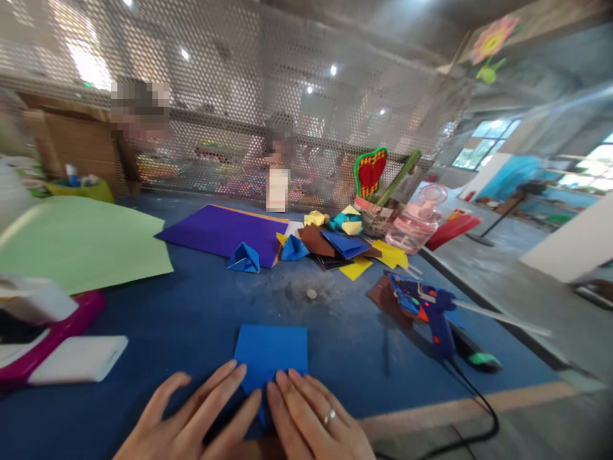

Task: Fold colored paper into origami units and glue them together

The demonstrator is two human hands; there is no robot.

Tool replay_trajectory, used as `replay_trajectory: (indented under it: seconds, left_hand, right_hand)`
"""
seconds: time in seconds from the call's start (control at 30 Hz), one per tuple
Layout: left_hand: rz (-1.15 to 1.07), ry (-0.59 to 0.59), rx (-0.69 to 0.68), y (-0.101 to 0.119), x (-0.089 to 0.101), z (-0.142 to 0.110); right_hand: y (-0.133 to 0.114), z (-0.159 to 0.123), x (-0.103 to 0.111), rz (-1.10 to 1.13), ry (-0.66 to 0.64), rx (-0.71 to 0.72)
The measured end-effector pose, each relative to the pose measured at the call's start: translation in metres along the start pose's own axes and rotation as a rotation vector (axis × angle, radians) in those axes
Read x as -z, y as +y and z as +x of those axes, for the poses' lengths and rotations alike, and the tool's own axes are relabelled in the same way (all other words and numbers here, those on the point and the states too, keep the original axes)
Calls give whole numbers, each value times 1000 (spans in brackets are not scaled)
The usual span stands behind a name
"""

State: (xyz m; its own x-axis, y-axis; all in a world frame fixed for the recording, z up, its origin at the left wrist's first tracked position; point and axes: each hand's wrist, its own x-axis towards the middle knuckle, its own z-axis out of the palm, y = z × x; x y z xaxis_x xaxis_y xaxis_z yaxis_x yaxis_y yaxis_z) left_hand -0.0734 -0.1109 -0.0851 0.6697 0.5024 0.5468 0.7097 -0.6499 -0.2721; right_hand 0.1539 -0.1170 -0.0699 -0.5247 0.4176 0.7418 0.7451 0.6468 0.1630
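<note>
A blue square of paper (271,351) lies on the blue table (201,319) just in front of me. My left hand (191,418) rests flat with its fingers stretched out, fingertips pressing the paper's near left edge. My right hand (313,418), with a ring on one finger, lies flat beside it, its fingertips on the paper's near right part. The two hands' index fingers nearly touch. Neither hand grips anything.
A blue glue gun (433,310) with a black cord lies at the right. Folded paper pieces (335,243), a purple sheet (223,229), a green sheet (81,243), a pink bottle (416,227) and a white box (79,359) surround the workspace. People stand behind a mesh screen.
</note>
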Motion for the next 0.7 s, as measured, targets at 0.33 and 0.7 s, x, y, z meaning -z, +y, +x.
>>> replay_trajectory:
  seconds: [0.33, 0.7]
  left_hand:
    - [42, -93, -69, -7, 22, 14]
    - [-142, -27, 447, 6, 15, 36]
  right_hand:
    - [9, -14, 12, -36, -33, -3]
    - [49, 52, 19, 443, -589, -332]
